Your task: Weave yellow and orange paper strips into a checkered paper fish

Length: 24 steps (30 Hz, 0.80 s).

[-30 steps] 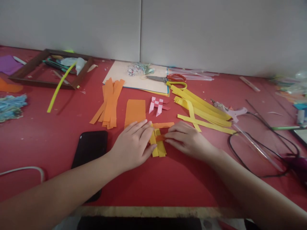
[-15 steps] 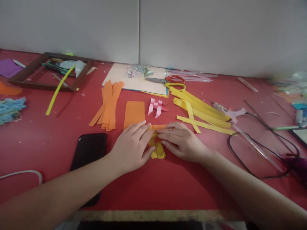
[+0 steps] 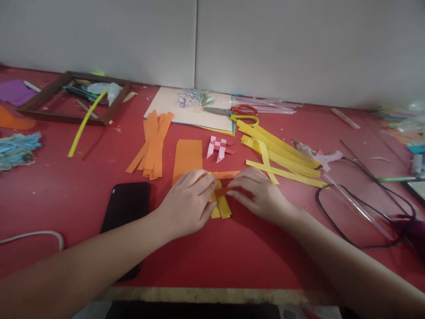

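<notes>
At mid-frame, the left hand (image 3: pixel 186 203) lay over yellow strips (image 3: pixel 223 205), grip loosely spread, while the right hand (image 3: pixel 260 191) pinched an orange strip (image 3: pixel 221 191).

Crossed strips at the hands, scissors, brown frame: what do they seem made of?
Strips: probably matte paper; thin, flat, straight-edged.
Scissors: blades look like dull grey metal; red and yellow handles, solidly coloured, probably plastic.
Frame: perhaps wood, going by its dark brown colour; no grain discernible.
</notes>
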Motion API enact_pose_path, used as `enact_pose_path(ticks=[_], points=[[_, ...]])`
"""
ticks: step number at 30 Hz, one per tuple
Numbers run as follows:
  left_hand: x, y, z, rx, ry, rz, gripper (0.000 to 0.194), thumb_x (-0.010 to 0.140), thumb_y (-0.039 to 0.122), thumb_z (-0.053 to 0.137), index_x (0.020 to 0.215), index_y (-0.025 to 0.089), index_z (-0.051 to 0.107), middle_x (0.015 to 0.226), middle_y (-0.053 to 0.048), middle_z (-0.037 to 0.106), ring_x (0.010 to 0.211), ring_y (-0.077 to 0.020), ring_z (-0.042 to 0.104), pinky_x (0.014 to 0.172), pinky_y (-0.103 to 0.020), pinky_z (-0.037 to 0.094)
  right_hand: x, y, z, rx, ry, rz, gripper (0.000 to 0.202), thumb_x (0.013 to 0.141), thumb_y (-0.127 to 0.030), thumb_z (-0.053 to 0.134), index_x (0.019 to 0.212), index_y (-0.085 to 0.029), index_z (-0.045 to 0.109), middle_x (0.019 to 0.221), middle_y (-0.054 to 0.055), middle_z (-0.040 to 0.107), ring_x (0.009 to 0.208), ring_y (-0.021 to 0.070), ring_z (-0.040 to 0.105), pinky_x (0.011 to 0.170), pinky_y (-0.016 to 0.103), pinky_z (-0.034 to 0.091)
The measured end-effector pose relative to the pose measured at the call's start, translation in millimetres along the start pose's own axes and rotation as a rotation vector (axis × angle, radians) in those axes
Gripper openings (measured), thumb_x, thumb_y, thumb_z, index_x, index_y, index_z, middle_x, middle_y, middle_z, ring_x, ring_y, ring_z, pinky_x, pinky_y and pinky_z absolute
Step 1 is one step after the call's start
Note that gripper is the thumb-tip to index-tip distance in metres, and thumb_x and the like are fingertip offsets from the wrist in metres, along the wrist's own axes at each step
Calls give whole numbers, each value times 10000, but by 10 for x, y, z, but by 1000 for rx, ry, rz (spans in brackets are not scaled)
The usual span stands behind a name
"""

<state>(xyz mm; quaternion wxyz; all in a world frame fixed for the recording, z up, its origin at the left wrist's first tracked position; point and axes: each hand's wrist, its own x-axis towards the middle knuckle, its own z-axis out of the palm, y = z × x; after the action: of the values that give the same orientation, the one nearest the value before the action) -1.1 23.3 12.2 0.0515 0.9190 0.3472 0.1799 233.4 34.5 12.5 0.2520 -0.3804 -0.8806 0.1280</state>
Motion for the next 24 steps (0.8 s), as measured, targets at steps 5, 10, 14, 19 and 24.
enact_pose_path(ticks=[5,10,14,19,24], points=[[-7,0,68,-68,34,25,372,960,206,417,1257,42,571,1236,-203,616,1220,-311,526,1050,-515,455,13,-6,41,22,-31,84,64,904,-234,594,912,-198,646,866,68,666,829,213,580,772,392,497],[-41,15,56,-63,-2,39,293,959,185,413,1154,135,625,1303,-220,558,1289,-351,500,979,-511,506,20,-63,47,4,-70,168,35,889,-174,584,864,-198,583,870,65,614,842,217,557,783,393,483],[-56,15,-1,-104,-106,55,295,948,265,449,1148,136,623,1364,-254,490,1321,-402,460,967,-528,501,5,-94,56,-7,-75,192,65,892,-151,574,867,-202,541,888,60,598,866,216,548,814,401,470],[-73,1,-36,-67,-150,106,422,943,384,496,1345,261,540,1460,-194,426,1370,-410,390,1069,-633,342,23,-131,61,-21,-89,229,99,879,-115,565,865,-209,536,877,44,619,842,204,565,792,385,463],[-79,10,-58,-33,-190,112,477,954,453,464,1400,287,497,1470,-187,423,1400,-399,348,1101,-632,278,39,-160,48,-61,-110,274,110,867,-121,585,820,-206,534,852,41,608,823,205,569,774,378,470]])
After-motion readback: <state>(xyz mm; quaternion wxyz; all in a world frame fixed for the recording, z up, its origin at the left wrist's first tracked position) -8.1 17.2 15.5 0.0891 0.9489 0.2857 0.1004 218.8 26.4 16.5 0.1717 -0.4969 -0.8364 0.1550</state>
